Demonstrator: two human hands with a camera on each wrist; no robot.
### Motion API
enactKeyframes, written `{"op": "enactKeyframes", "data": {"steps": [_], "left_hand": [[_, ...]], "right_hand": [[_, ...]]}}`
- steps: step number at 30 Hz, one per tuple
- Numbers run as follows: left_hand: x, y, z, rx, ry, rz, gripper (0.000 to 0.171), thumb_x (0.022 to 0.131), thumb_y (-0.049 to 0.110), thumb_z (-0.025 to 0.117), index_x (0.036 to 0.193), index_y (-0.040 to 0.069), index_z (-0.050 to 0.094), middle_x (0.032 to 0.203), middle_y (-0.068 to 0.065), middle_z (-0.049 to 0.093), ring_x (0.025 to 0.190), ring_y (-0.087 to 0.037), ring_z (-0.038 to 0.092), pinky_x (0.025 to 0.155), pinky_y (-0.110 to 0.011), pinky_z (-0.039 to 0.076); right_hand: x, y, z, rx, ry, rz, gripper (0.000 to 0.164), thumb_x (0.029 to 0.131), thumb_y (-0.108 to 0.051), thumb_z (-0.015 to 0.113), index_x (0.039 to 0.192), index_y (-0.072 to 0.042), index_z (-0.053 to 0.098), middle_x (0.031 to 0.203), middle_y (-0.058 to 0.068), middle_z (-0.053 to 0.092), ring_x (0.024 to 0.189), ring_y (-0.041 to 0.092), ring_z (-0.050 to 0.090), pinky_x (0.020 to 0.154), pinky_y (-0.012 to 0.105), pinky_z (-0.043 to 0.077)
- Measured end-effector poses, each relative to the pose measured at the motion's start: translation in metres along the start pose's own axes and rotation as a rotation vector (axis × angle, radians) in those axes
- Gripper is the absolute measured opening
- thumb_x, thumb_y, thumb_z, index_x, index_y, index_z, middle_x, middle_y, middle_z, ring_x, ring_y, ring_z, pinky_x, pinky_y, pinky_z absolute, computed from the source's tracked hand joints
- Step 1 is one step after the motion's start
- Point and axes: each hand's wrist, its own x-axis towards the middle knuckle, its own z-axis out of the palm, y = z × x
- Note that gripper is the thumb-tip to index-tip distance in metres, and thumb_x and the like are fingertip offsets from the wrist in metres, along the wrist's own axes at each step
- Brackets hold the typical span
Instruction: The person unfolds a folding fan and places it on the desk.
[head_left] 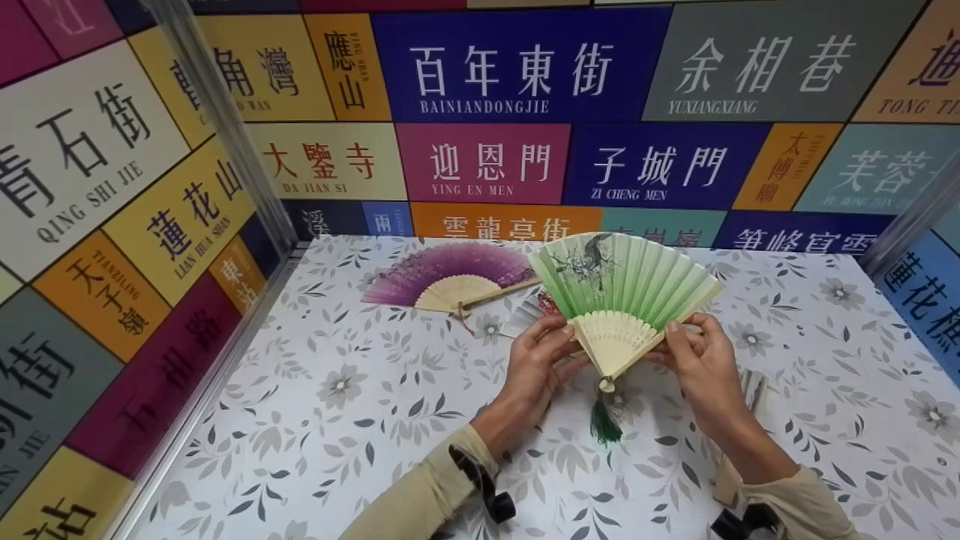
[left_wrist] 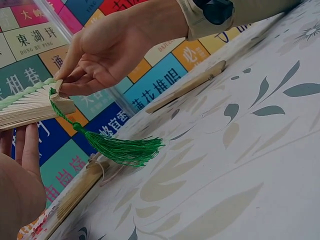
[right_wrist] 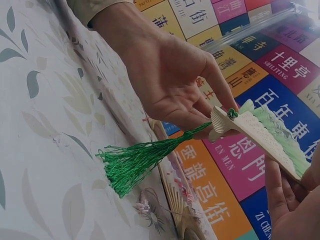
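Note:
A green folding fan (head_left: 626, 281), spread wide with a dark plant-like print, is held up over the table between both hands. At its left edge my left hand (head_left: 534, 369) pinches the pale pierced ribs (head_left: 615, 335). On the opposite edge, my right hand (head_left: 705, 364) grips the outer rib between thumb and fingers. A dark green tassel (head_left: 605, 421) dangles from the pivot, and shows large in the left wrist view. Behind the fan, a purple folding fan (head_left: 487, 262) lies spread on the table. Another fan (head_left: 517, 321), greyish with red on it, is mostly hidden by the green one.
Beneath my right forearm lies a narrow folded fan (head_left: 729, 476), partly covered. A white cloth with grey leaves and flowers (head_left: 337, 442) covers the table. Walls of coloured sign panels (head_left: 517, 64) rise at the back and sides.

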Motion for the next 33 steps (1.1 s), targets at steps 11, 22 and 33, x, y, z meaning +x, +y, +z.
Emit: {"op": "enactKeyframes", "data": {"steps": [11, 22, 33], "left_hand": [[-0.0009, -0.0008, 0.0021, 0.04, 0.076, 0.01, 0.024, 0.091, 0.01, 0.071, 0.112, 0.005, 0.06, 0.101, -0.008, 0.071, 0.086, -0.022, 0.072, 0.078, -0.038, 0.067], [-0.0008, -0.002, 0.0026, 0.073, 0.094, 0.043, 0.027, 0.091, 0.01, 0.071, 0.114, 0.002, 0.06, 0.106, -0.011, 0.072, 0.09, -0.024, 0.072, 0.08, -0.041, 0.067], [0.0005, -0.0031, 0.0018, 0.128, 0.104, 0.103, 0.021, 0.092, 0.01, 0.069, 0.109, 0.002, 0.061, 0.102, -0.012, 0.073, 0.091, -0.025, 0.071, 0.078, -0.041, 0.066]], "right_hand": [[0.0007, 0.0017, -0.0033, 0.006, -0.001, 0.025, 0.029, 0.106, -0.023, 0.052, 0.123, -0.003, 0.039, 0.099, 0.002, 0.075, 0.086, 0.015, 0.074, 0.079, 0.028, 0.065], [0.0003, -0.0011, -0.0034, 0.042, 0.001, 0.05, 0.03, 0.106, -0.023, 0.052, 0.124, -0.003, 0.037, 0.103, 0.002, 0.075, 0.09, 0.014, 0.073, 0.082, 0.026, 0.064], [-0.0002, -0.001, -0.004, 0.052, 0.0, 0.076, 0.031, 0.106, -0.024, 0.051, 0.125, -0.005, 0.036, 0.107, -0.002, 0.075, 0.092, 0.013, 0.073, 0.083, 0.024, 0.064]]}}
